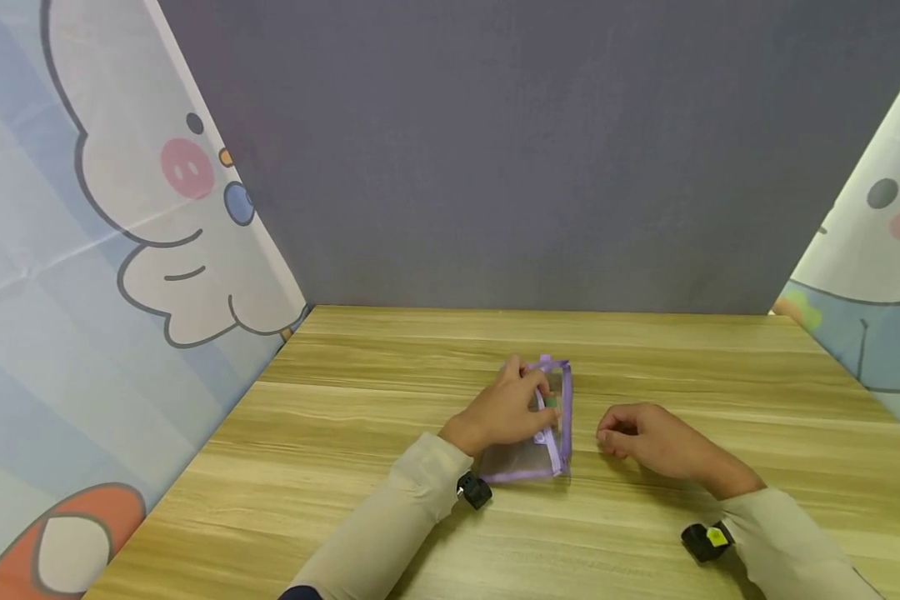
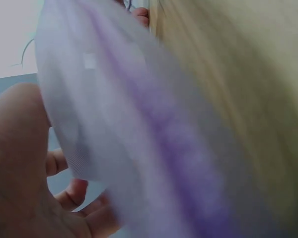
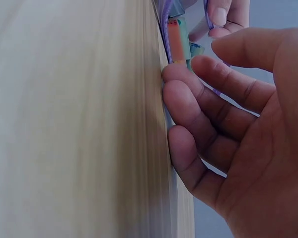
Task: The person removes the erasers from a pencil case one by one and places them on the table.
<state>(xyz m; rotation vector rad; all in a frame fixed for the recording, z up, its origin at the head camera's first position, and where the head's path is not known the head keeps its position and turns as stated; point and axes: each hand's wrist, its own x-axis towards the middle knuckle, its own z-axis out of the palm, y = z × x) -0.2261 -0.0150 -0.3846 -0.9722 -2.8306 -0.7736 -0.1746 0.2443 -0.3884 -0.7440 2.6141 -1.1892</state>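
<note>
A see-through zip pouch (image 1: 512,460) with purple trim lies on the wooden table. My left hand (image 1: 501,408) reaches over it and grips the zipped side, thumb and fingers at the purple edge. In the left wrist view the pouch (image 2: 109,104) is blurred and covers part of that hand. Through the pouch's gap in the right wrist view, small orange and green pieces (image 3: 178,42) show inside. My right hand (image 1: 656,442) rests near the table to the right of the pouch, fingers loosely curled and holding nothing.
The wooden table (image 1: 307,450) runs back to a grey panel (image 1: 510,158). Cartoon-printed sheets hang at the left (image 1: 52,333) and right (image 1: 870,275). A small black camera (image 1: 475,490) sits on the left wrist, another black camera (image 1: 701,543) on the right.
</note>
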